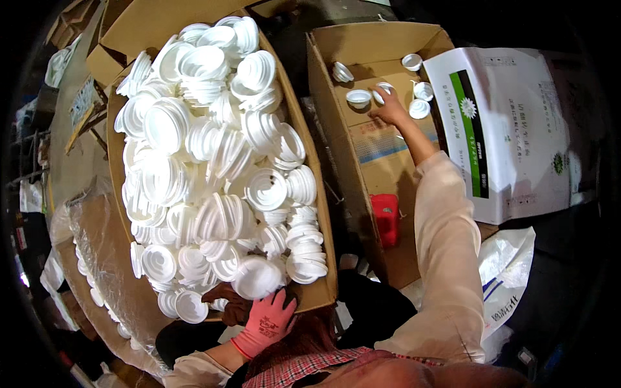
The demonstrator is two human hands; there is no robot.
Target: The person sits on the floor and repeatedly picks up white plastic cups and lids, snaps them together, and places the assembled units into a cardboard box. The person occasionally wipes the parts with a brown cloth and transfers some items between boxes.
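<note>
A wide brown cardboard box (119, 161) is heaped to the brim with white round plastic lids (213, 161), many nested in short stacks that lie tilted in every direction. The left hand (268, 323), in a pink knit glove, rests on the near edge of this box, its fingers (279, 301) spread and touching the underside of the nearest white lid (257, 277). Just beside the glove lies a brown crumpled cloth (226, 302).

To the right stands a second, taller open cardboard box (362, 45), nearly bare inside, with only a handful of loose white lids (358, 97) scattered on its bottom. The bare right hand (390, 107) reaches deep into it, fingers curled on a single white lid (383, 90) at the bottom. A red plastic stool (386, 216) sits against this box, and a white printed sack (511, 123) leans over its right side.
</note>
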